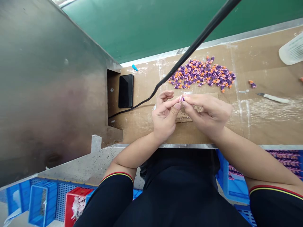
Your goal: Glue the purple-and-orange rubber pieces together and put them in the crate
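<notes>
Between the fingertips of both hands is a small purple and pink figurine piece (181, 98), largely covered by the fingers. My left hand (165, 115) pinches it from the left with thumb and forefinger, the other fingers loosely curled. From the right, my right hand (208, 113) pinches the same piece. Beyond the hands lies a pile of small purple, orange and pink figurine pieces (201, 74). Under the hands, partly hidden, is a flat brown board (184, 118) with specks on it.
A black phone (126, 91) and a blue cap-like piece (134, 67) lie at left. A black cable (170, 72) crosses over the cardboard-covered table (139, 126). At right are a knife (272, 97), a single figurine piece (252, 84) and a white plastic container (292, 50). Blue crates (44, 203) stand below.
</notes>
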`<state>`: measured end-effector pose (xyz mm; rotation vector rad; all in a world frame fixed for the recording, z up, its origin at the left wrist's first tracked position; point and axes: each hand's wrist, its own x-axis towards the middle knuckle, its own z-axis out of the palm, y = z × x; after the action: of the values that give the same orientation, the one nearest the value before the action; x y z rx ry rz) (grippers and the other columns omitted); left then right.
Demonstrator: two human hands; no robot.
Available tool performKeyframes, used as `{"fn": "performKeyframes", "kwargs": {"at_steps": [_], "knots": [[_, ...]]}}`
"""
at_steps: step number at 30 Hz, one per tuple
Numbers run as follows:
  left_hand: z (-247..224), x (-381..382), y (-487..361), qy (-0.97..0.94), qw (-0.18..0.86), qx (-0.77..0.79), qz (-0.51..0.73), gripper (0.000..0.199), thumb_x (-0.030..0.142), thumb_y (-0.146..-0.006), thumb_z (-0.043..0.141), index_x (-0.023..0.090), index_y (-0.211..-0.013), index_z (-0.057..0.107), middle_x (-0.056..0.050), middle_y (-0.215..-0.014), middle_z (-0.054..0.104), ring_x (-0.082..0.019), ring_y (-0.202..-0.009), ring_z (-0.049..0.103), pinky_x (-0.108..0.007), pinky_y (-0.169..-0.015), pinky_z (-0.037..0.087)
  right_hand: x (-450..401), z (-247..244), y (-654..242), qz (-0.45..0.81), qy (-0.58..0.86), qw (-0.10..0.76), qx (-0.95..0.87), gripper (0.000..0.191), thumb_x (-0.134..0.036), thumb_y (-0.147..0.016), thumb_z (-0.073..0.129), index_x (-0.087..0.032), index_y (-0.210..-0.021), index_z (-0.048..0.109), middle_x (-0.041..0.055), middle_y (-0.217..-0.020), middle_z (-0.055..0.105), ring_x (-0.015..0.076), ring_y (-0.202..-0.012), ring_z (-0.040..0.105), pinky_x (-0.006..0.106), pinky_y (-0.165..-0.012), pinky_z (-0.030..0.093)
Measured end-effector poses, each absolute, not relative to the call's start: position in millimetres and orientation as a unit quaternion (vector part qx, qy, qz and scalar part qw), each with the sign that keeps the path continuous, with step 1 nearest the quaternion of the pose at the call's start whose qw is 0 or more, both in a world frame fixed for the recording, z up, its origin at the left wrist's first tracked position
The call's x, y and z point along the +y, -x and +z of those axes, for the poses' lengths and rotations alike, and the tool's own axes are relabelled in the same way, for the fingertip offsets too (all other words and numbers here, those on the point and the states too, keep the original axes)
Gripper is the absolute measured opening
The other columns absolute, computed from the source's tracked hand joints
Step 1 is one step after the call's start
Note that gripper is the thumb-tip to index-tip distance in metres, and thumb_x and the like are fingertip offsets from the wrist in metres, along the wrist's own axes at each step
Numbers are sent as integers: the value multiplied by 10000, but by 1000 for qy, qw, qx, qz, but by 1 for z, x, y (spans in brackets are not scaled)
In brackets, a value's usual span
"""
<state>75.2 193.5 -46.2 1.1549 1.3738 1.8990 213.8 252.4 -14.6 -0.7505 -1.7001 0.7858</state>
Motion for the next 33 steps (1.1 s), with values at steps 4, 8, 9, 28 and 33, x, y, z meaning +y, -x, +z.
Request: {"fn": "performKeyframes", "kwargs": {"at_steps": [4,8,9,28,33], "knots": [[-49,194,-75,-424,264,505,704,226,589,-988,887,413,-1128,914,-45,-1298,730,-219,-1341,690,-438,-1258,571,253,-15,-214,318,329,520,-721,93,-347,-1014,846,-399,-942,873,-18,-1010,908,278,-940,898,451,-874,781],[-46,191,-76,-418,280,519,691,256,608,-993,873,387,-1115,920,-58,-1322,725,-230,-1347,681,-442,-1254,574,253,-16,-214,308,318,528,-725,92,-327,-1017,842,-389,-959,880,-15,-1025,910,269,-925,896,439,-867,780],[-46,191,-76,-420,282,514,693,239,592,-996,877,395,-1124,919,-55,-1323,725,-224,-1342,682,-432,-1250,573,253,-16,-215,308,312,532,-724,86,-326,-1017,845,-385,-967,882,-14,-1032,911,268,-929,897,438,-874,780],[-54,192,-77,-416,296,470,720,196,517,-1018,879,412,-1180,914,-53,-1309,718,-201,-1342,667,-369,-1178,600,254,-19,-210,222,308,549,-745,75,-323,-1060,796,-332,-1035,867,-21,-987,912,228,-892,898,361,-808,770],[-63,196,-66,-429,317,480,696,367,602,-1042,820,358,-1314,860,-71,-1399,705,-202,-1257,697,-338,-1073,633,276,-17,-225,262,317,512,-754,98,-309,-1038,817,-322,-1115,876,-11,-1010,906,204,-891,881,336,-810,749]]}}
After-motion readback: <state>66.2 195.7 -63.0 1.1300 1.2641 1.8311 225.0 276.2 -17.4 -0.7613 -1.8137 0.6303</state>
